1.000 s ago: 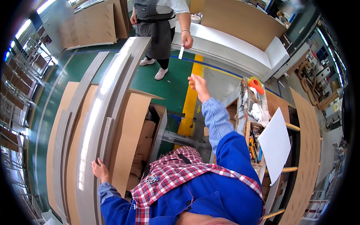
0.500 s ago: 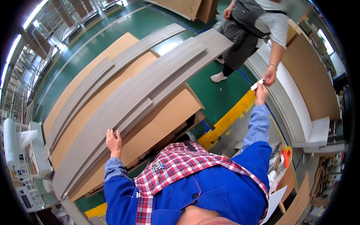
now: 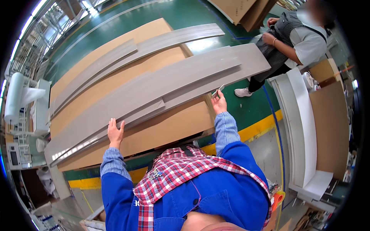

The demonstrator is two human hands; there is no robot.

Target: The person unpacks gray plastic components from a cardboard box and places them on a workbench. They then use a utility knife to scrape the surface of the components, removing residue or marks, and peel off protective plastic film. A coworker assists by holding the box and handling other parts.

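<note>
My left hand [image 3: 115, 133] rests with its fingers stretched out at the near edge of a stack of long grey panels [image 3: 154, 82]. My right hand [image 3: 219, 104] is closed round a small whitish piece [image 3: 218, 91], held close to the near edge of the longest panel; its exact kind is too small to tell. A shorter grey strip [image 3: 144, 109] lies on the stack beside my left hand. Under the panels is a brown cardboard sheet [image 3: 169, 125]. More narrow grey panels [image 3: 165, 40] lie farther back on the cardboard.
A co-worker [image 3: 296, 36] stands past the stack's right end, hands drawn in at the chest. White boards [image 3: 304, 127] and a large brown board [image 3: 327, 119] lean at right. Cardboard boxes [image 3: 239, 11] stand at the back. At left is a roll of pale wrap [image 3: 14, 98].
My right hand has left the co-worker's hand and come left to the panels, carrying the small whitish piece. The co-worker has withdrawn the arm. My view has turned rightward.
</note>
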